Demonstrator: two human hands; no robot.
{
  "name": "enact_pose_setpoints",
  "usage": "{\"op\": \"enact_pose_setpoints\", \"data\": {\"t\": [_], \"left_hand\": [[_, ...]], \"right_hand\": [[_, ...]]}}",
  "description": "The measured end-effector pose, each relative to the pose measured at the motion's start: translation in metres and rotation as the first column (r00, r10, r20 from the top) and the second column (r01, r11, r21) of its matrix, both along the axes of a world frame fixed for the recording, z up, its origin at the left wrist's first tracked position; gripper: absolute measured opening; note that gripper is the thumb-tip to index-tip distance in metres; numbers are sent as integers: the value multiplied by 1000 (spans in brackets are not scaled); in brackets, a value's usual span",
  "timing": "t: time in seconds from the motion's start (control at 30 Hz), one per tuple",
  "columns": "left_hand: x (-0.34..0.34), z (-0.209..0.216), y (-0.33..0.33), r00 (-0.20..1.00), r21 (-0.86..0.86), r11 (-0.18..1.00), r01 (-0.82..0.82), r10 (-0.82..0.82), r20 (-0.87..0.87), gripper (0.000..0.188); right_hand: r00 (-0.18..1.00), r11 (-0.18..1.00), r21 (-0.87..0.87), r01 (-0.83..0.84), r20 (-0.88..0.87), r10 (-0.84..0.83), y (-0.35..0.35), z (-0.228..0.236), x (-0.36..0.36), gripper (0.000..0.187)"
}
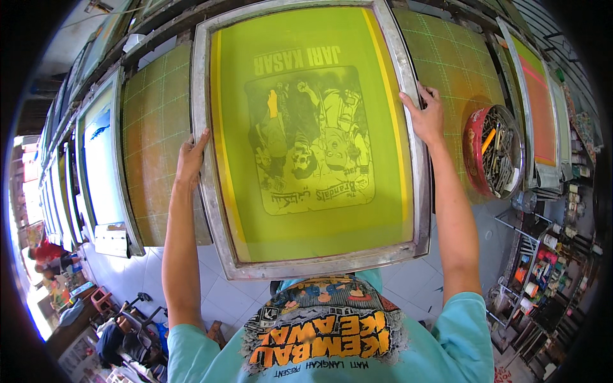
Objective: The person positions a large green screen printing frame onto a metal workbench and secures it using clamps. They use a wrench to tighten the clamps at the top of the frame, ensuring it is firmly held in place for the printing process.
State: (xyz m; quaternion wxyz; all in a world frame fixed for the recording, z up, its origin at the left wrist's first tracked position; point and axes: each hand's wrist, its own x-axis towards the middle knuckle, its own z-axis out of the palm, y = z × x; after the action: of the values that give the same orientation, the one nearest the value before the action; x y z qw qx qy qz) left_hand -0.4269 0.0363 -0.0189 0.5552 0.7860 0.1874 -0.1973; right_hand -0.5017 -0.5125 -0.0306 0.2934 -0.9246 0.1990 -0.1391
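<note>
A large screen printing frame [329, 266] fills the middle of the view, its metal border worn and stained. Its yellow-green mesh [306, 239] carries a dark illustration with lettering, upside down to me, and yellow strips run along both sides. My left hand [190, 158] is closed on the left side bar, with the thumb and part of the fingers showing. Higher up on the opposite bar, my right hand [426, 115] grips the edge, thumb toward the mesh and fingers curled at the outer side. What lies directly beneath the frame is hidden.
Gridded printing boards flank the frame, one on the left [156, 127] and one on the right [450, 60]. A round red tin [474, 150] of tools sits by the right board. Other screens stand at left [102, 166] and right [535, 102]. A rack of bottles [536, 274] is lower right.
</note>
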Motion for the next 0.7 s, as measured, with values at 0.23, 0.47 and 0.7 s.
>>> {"op": "enact_pose_setpoints", "data": {"t": [0.23,0.47,0.7], "left_hand": [[-3,-4,8,998,-43,997,-66,66,-16,108],[-5,8,-4,990,-84,988,-129,123,-69,88],[-9,12,-12,970,17,972,-236,237,-58,83]], "right_hand": [[1000,997,76,8,28,-11,2,-4,1,74],[999,994,107,29,25,-31,-1,-3,-5,68],[999,982,187,11,33,-18,7,2,0,62]]}}
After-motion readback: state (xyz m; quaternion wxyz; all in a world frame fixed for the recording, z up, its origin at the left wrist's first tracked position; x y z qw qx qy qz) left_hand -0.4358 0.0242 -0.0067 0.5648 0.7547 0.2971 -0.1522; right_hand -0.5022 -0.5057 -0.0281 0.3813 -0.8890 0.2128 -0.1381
